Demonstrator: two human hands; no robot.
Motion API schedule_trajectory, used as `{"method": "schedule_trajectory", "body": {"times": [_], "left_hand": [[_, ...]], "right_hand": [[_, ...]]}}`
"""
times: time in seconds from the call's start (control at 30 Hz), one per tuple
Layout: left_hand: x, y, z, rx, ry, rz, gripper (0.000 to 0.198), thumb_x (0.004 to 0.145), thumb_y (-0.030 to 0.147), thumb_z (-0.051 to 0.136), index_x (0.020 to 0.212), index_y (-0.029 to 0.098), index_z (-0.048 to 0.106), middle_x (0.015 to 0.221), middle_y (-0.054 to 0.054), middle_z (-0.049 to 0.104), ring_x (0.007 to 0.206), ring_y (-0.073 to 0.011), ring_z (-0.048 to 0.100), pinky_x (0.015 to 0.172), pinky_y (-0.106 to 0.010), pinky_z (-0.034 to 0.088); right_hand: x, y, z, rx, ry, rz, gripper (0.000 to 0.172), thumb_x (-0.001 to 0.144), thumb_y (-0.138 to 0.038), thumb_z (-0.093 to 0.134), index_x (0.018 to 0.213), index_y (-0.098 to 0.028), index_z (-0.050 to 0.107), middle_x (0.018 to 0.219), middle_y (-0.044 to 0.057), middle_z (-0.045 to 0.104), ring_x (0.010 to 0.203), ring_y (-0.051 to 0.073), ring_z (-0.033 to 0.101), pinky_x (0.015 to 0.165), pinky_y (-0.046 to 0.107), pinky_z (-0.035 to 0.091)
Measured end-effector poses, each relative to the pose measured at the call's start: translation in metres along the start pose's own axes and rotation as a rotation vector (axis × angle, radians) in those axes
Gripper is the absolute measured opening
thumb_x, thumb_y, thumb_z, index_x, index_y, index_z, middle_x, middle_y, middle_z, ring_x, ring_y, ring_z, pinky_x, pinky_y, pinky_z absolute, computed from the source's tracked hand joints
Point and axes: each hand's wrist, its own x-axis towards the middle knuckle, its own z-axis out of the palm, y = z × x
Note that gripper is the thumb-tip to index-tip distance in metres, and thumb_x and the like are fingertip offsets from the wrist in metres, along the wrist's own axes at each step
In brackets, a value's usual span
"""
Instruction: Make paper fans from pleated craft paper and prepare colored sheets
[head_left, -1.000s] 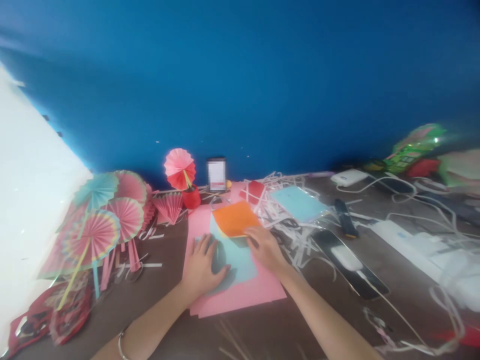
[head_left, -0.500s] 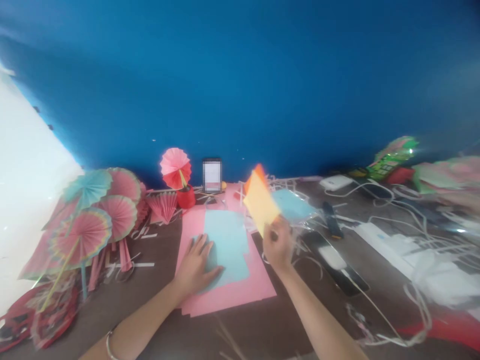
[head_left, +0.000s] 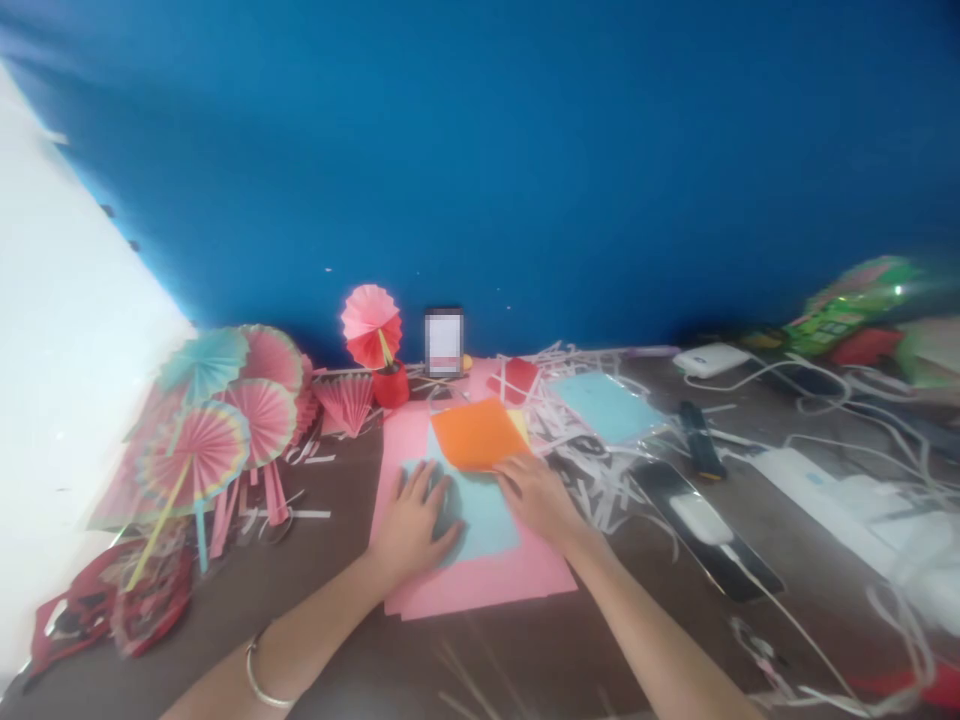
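My left hand (head_left: 414,522) lies flat, fingers spread, on a light blue sheet (head_left: 480,510) that rests on a stack of pink paper (head_left: 480,580). My right hand (head_left: 534,495) rests at the near edge of an orange sheet (head_left: 474,432), fingers touching it; the orange sheet lies flat over the top of the blue one, with a yellow edge showing at its right. I cannot tell whether the fingers pinch the sheet or just press on it.
Finished pink and blue paper fans (head_left: 202,430) are heaped at the left. A small red pot with a fan (head_left: 375,335) and a phone (head_left: 443,342) stand by the blue wall. White paper strips (head_left: 585,450), a blue packet (head_left: 606,405), devices and cables (head_left: 825,470) crowd the right.
Half a second ago my right hand held the orange-yellow sheet lifted above the table. Now the sheet lies flat on the blue paper again. My left hand stayed put.
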Motion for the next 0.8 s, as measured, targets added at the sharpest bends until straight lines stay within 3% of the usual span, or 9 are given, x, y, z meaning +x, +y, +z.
{"method": "schedule_trajectory", "body": {"times": [0.1, 0.33, 0.43, 0.5, 0.6, 0.67, 0.8], "left_hand": [[0.000, 0.001, -0.002, 0.012, -0.014, 0.010, 0.052, 0.083, 0.050, 0.041, 0.126, 0.020, 0.044, 0.137, -0.012, 0.040, 0.129, -0.0318, 0.029, 0.106, -0.055, 0.014], [0.000, 0.002, -0.002, 0.064, -0.009, 0.028, 0.048, 0.083, 0.044, 0.044, 0.123, 0.019, 0.047, 0.136, -0.013, 0.040, 0.130, -0.0319, 0.028, 0.105, -0.054, 0.023], [0.000, 0.002, -0.002, 0.074, -0.018, 0.042, 0.048, 0.083, 0.044, 0.043, 0.123, 0.017, 0.046, 0.136, -0.014, 0.040, 0.130, -0.0321, 0.028, 0.105, -0.054, 0.023], [0.000, 0.002, -0.002, 0.069, -0.024, 0.053, 0.051, 0.084, 0.045, 0.041, 0.126, 0.016, 0.043, 0.136, -0.014, 0.040, 0.131, -0.0317, 0.027, 0.105, -0.054, 0.023], [0.001, 0.001, -0.001, 0.057, -0.038, 0.045, 0.059, 0.085, 0.046, 0.039, 0.132, 0.011, 0.032, 0.136, -0.017, 0.040, 0.131, -0.0311, 0.026, 0.105, -0.053, 0.023], [0.001, 0.001, 0.000, 0.048, -0.041, 0.029, 0.064, 0.085, 0.047, 0.038, 0.134, 0.008, 0.027, 0.135, -0.018, 0.040, 0.130, -0.0306, 0.027, 0.106, -0.052, 0.023], [0.001, 0.001, 0.000, 0.038, -0.029, 0.030, 0.063, 0.085, 0.047, 0.037, 0.135, 0.010, 0.027, 0.135, -0.017, 0.041, 0.131, -0.0292, 0.028, 0.106, -0.051, 0.022]], "right_hand": [[-0.001, -0.001, 0.001, -0.010, 0.124, 0.077, 0.027, 0.087, -0.026, 0.039, 0.084, -0.022, 0.065, 0.081, 0.004, 0.067, 0.076, 0.018, 0.060, 0.071, 0.030, 0.043], [0.000, 0.008, -0.016, 0.053, 0.620, 0.432, 0.029, 0.086, -0.036, 0.041, 0.084, -0.015, 0.062, 0.076, 0.008, 0.065, 0.073, 0.020, 0.060, 0.068, 0.031, 0.045], [-0.001, 0.009, -0.022, 0.048, 0.733, 0.368, 0.025, 0.086, -0.033, 0.041, 0.087, -0.016, 0.060, 0.082, 0.010, 0.064, 0.079, 0.021, 0.059, 0.072, 0.033, 0.045], [-0.002, 0.007, -0.021, 0.050, 0.604, 0.184, 0.022, 0.086, -0.028, 0.041, 0.089, -0.018, 0.060, 0.088, 0.009, 0.064, 0.085, 0.021, 0.058, 0.077, 0.034, 0.045], [-0.002, 0.000, -0.014, 0.069, 0.117, -0.067, 0.022, 0.086, -0.021, 0.040, 0.092, -0.021, 0.061, 0.091, 0.007, 0.063, 0.086, 0.019, 0.058, 0.078, 0.033, 0.046], [-0.001, -0.004, -0.011, 0.076, -0.118, -0.116, 0.024, 0.086, -0.018, 0.039, 0.092, -0.021, 0.061, 0.090, 0.006, 0.062, 0.086, 0.018, 0.057, 0.078, 0.034, 0.045], [0.000, -0.008, -0.011, 0.096, -0.199, -0.093, 0.023, 0.087, -0.020, 0.038, 0.095, -0.019, 0.060, 0.091, 0.006, 0.060, 0.088, 0.018, 0.055, 0.081, 0.035, 0.044]]}}
